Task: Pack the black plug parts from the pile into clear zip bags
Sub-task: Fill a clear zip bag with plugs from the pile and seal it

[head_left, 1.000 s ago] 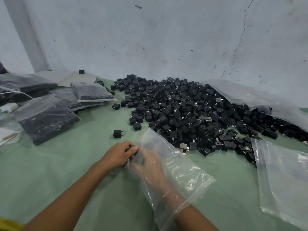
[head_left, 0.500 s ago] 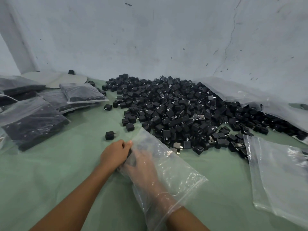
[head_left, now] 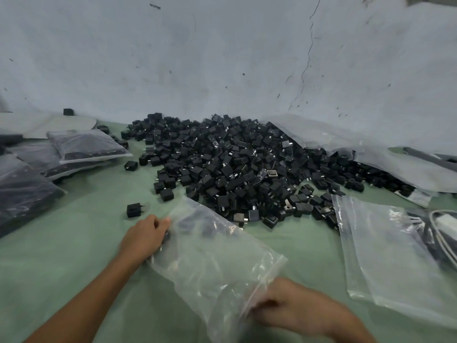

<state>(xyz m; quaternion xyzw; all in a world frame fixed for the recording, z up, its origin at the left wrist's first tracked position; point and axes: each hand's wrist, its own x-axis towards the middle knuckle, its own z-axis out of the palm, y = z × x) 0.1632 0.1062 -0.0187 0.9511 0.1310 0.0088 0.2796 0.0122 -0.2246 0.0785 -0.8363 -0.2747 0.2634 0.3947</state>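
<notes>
Green table (head_left: 74, 243): plug pile (head_left: 235, 164), bags (head_left: 383, 256).

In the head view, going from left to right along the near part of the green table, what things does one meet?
Filled zip bags → left hand → clear zip bag that both hands hold → right hand at its near end → empty clear bag.

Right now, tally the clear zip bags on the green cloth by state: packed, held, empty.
Packed clear zip bags of black plug parts, plainly visible: 3
Held clear zip bag, in left hand and right hand: 1
Empty clear zip bag, right: 1
Total: 5
Far-left dark edge unclear, uncounted.
</notes>
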